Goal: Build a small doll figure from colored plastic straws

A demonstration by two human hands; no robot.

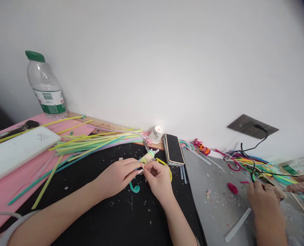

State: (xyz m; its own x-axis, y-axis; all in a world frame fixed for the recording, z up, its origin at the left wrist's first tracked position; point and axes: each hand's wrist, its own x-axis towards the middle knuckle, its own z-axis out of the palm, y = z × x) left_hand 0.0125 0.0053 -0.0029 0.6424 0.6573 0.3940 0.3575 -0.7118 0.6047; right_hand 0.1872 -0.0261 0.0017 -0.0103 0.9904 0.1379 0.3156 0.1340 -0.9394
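In front of me, over the black mat (95, 218), my left hand (118, 176) and my right hand (158, 181) meet, fingertips pinched together. Between them is a small figure of wound pipe cleaners (148, 158), striped in pale yellow, green and cream, its lower part hidden by my fingers. A small white tip (141, 171) shows where the fingertips meet. Just below hangs or lies a teal pipe cleaner (134, 188) with a curled end; I cannot tell whether it joins the figure. A yellow pipe cleaner (170, 174) bends behind my right hand.
Loose pipe cleaners (90, 143) lie at the left, near a white power bank (18, 150) and a plastic bottle (48, 89). Behind the figure stand a paper cup (157, 134) and a phone (174, 149). At right, another person's hands (266, 201) work near a black cable (253, 167).
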